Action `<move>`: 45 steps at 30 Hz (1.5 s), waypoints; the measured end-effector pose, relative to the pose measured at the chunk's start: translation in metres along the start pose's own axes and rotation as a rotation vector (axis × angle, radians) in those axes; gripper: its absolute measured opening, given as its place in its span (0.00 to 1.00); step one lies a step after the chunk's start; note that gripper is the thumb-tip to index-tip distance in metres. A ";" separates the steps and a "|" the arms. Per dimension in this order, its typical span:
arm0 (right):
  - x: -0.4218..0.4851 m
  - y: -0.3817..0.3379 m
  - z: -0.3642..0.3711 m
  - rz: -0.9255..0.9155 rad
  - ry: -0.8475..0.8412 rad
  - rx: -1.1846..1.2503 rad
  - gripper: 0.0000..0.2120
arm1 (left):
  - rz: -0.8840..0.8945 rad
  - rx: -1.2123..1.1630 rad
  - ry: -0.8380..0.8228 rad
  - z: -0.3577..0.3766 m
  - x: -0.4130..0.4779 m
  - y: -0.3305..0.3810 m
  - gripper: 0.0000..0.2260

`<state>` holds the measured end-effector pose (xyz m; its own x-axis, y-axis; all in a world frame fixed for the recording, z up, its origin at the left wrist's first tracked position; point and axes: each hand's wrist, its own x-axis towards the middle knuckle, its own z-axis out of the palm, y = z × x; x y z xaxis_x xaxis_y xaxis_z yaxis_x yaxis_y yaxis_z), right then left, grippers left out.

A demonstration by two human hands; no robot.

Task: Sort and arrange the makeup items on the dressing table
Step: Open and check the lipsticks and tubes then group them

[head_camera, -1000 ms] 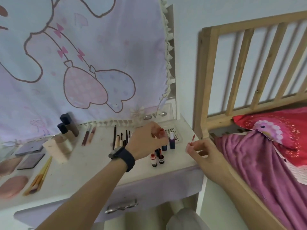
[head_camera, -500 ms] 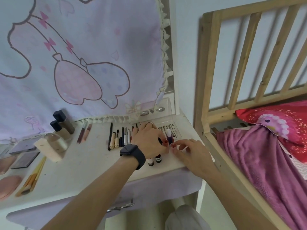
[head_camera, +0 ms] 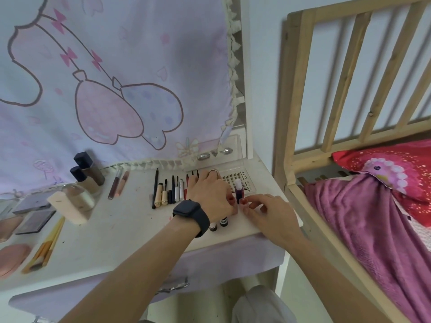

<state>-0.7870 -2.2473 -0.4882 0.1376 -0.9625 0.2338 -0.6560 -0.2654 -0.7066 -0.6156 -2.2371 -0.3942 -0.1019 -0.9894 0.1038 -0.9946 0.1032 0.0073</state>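
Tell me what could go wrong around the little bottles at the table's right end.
The purple bottle stands upright and narrow between the left hand and right hand; a clumsy nudge could tip it onto the lash tray behind. The two small bottles stand near the front edge of the dressing table, partly under the left wrist; drawing that arm back might sweep them off.

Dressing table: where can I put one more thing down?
The biggest bare patch on the dressing table is front and middle, between the yellow brushes and the left hand, in front of the row of pencils. The right end is crowded: the right hand, small bottles and the lash tray.
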 end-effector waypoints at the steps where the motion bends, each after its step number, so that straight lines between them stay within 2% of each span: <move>1: 0.000 0.000 0.000 -0.001 -0.001 -0.004 0.09 | -0.008 0.002 -0.006 0.000 0.000 0.000 0.14; 16: -0.002 -0.006 -0.002 -0.003 -0.003 -0.050 0.13 | -0.002 -0.001 -0.034 0.000 0.001 -0.003 0.13; 25: -0.010 -0.011 -0.020 0.115 -0.039 0.084 0.15 | 0.008 -0.115 -0.017 -0.023 -0.001 -0.015 0.14; 32: -0.030 -0.062 -0.041 -0.083 0.116 0.142 0.10 | -0.086 -0.299 0.190 -0.049 -0.023 -0.054 0.05; 37: -0.042 -0.118 -0.027 -0.311 0.106 0.116 0.08 | -0.272 -0.492 0.371 -0.027 -0.065 -0.109 0.07; 41: -0.047 -0.143 0.015 -0.345 -0.077 0.076 0.07 | -0.432 -0.450 0.246 0.016 -0.103 -0.155 0.11; 45: -0.051 -0.152 0.072 -0.386 -0.187 0.006 0.08 | -0.482 -0.322 0.144 0.047 -0.128 -0.188 0.15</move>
<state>-0.6413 -2.1616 -0.4412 0.5050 -0.7859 0.3568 -0.5257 -0.6079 -0.5951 -0.4168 -2.1346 -0.4557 0.3857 -0.9108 0.1473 -0.8702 -0.3060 0.3863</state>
